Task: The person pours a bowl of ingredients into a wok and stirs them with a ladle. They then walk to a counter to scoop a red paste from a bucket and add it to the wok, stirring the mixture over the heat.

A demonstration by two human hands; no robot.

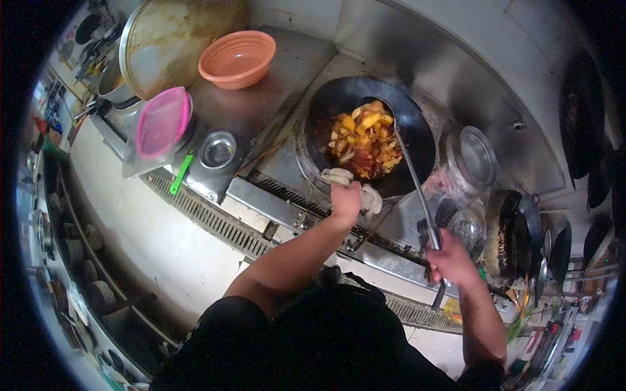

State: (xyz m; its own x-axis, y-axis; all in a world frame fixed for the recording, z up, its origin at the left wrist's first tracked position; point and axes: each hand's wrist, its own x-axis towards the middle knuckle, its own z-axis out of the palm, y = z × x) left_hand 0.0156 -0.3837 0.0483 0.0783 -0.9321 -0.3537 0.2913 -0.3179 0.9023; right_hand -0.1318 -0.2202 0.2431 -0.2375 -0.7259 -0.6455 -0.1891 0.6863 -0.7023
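Observation:
A large black wok sits on the stove with yellow and brown pieces of food in it. At its near rim my left hand is closed around a pale folded cloth, pressed against the wok's edge. My right hand grips the handle of a long metal ladle. The ladle's head lies among the food at the far right side of the wok, partly hidden by it.
Left on the steel counter stand an orange basin, a small metal bowl, a pink-rimmed container and a green-handled tool. Right of the wok are a metal pot and a strainer. A slotted drain edges the stove.

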